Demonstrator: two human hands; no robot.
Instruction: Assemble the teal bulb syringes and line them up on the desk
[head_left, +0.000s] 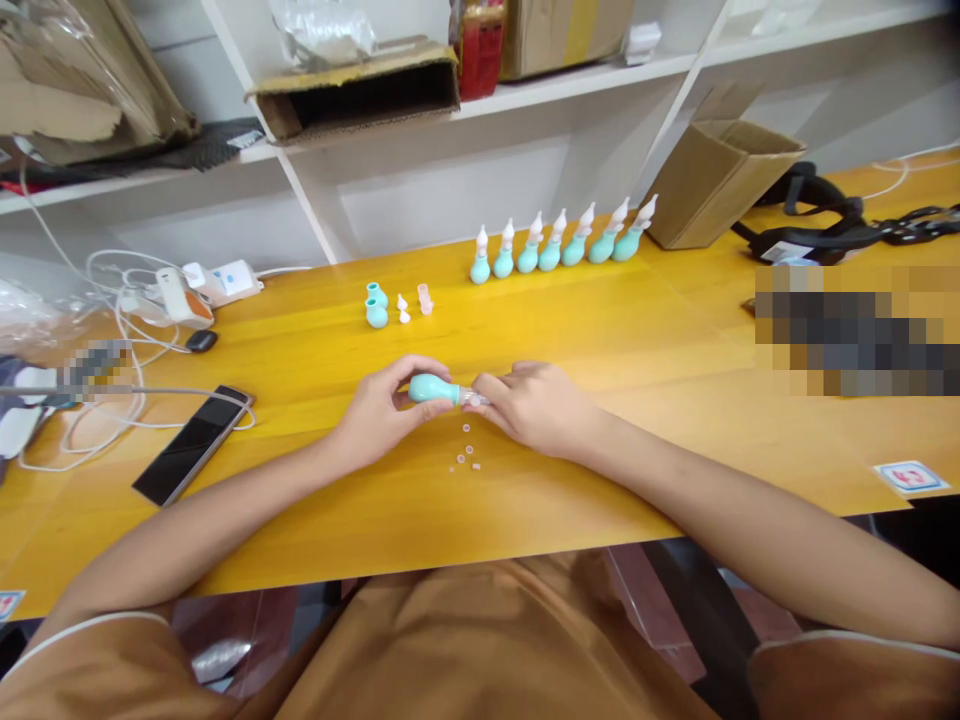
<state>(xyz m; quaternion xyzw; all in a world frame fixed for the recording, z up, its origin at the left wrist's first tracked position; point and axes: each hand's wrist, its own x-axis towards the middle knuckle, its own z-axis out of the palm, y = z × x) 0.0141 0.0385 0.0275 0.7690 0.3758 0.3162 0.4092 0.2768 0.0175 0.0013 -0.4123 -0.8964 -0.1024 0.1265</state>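
Observation:
My left hand [382,405] is closed around a mint-green rubber bulb [433,388], which lies on its side in the air over the table. A clear tube-like piece [468,396] joins the bulb's neck, and my right hand [532,405] grips its far end, fingers hiding most of it. Below my hands lie several tiny pale rings [466,428]. Farther back stand two loose green bulbs [376,312], a small white nozzle tip [403,308] and a pinkish clear tube [425,299]. To their right, a row of assembled bulb nasal aspirators [550,252] stands upright.
On the left are a black phone [193,445], white cables and a power strip [223,283]. An open cardboard box [720,180] and a black strapped headset [817,225] sit at the back right. White shelves [450,180] with boxes rise behind the yellow table [300,545].

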